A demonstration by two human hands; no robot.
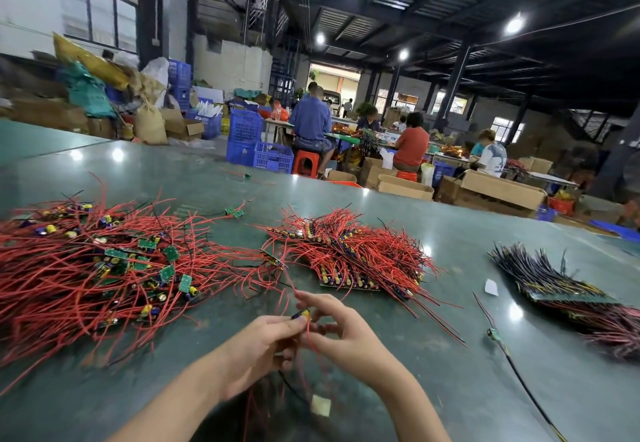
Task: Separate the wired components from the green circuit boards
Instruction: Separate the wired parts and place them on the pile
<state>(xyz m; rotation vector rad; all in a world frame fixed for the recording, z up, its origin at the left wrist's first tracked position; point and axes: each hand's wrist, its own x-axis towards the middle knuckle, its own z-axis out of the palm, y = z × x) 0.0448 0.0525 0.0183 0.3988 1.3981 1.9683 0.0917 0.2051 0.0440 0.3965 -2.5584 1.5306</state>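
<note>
Behind the long dark-green glossy worktable (450, 389) stretches a dim warehouse hall with ceiling lamps, where several seated people work at far tables.

At the left of the table lies the loose heap of red-wired small green circuit boards (114, 268), boards and yellow-and-blue capacitors tangled among the wires. Just right of centre sits the flatter stack of red-wired board panels (349, 261), apparently still joined in strips. At the far right rests the bundle of black-wired panels (550, 280), with one stray black-wired module (494, 335) lying apart in front of it.

Near the bottom centre, the left hand (263, 344) curls its fingers around a small wired module with a yellow-and-blue capacitor (302, 314), while the right hand (341, 329) pinches the same piece from the other side, thin red wires trailing up and down between them. Motion blur hides the exact finger placement.

To do this step well, I judge each hand should grip close to the joint and not on the wires, then flex or snap in one short, firm motion, so the solder points are not strained and the leads do not tangle with the neighbouring stack.

As for containers, stacked blue plastic lattice crates (258, 145) stand on the floor beyond the table; their contents cannot be made out. Open brown cardboard boxes (498, 192) sit further right, interiors hidden from this angle.
</note>
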